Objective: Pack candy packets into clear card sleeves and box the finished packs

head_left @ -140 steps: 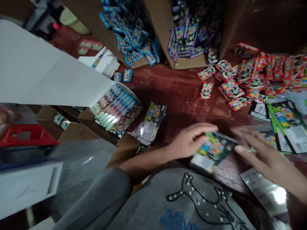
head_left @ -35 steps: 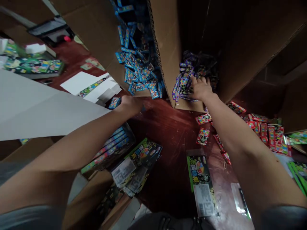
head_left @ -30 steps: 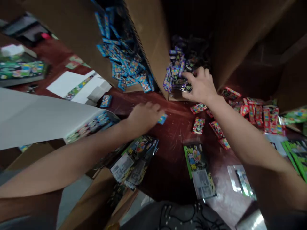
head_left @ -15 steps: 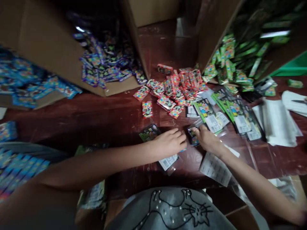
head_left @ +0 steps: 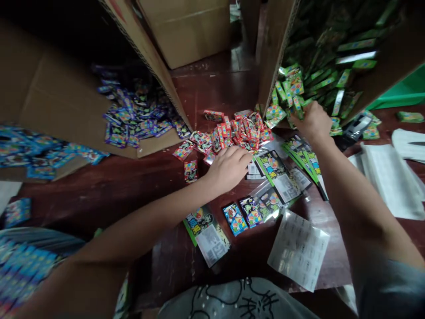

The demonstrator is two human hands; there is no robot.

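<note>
My left hand (head_left: pixel 230 167) lies at the front edge of a heap of small red packets (head_left: pixel 247 128), its fingers curled down on a packet; the fingertips are partly hidden. My right hand (head_left: pixel 312 122) reaches to the mouth of the right carton, fingers pinched on a green packet among the green packets (head_left: pixel 288 86). Between my arms a blue packet (head_left: pixel 235 219) and a purple packet (head_left: pixel 251 211) lie side by side, the purple one touching a clear plastic sleeve (head_left: pixel 270 204). A printed black-and-green pouch (head_left: pixel 207 237) lies left of them.
A left carton (head_left: pixel 66 88) holds purple packets (head_left: pixel 133 115); blue packets (head_left: pixel 40 150) spill at far left. More pouches (head_left: pixel 282 175), a sticker sheet (head_left: pixel 300 250), white papers (head_left: pixel 388 177), a black tool (head_left: pixel 354 130) and a green bin (head_left: pixel 403 91) are on the right.
Both hands have moved forward from the table's middle, the left to the red heap and the right to the green packets. The blue and purple packets now lie uncovered. The view has shifted.
</note>
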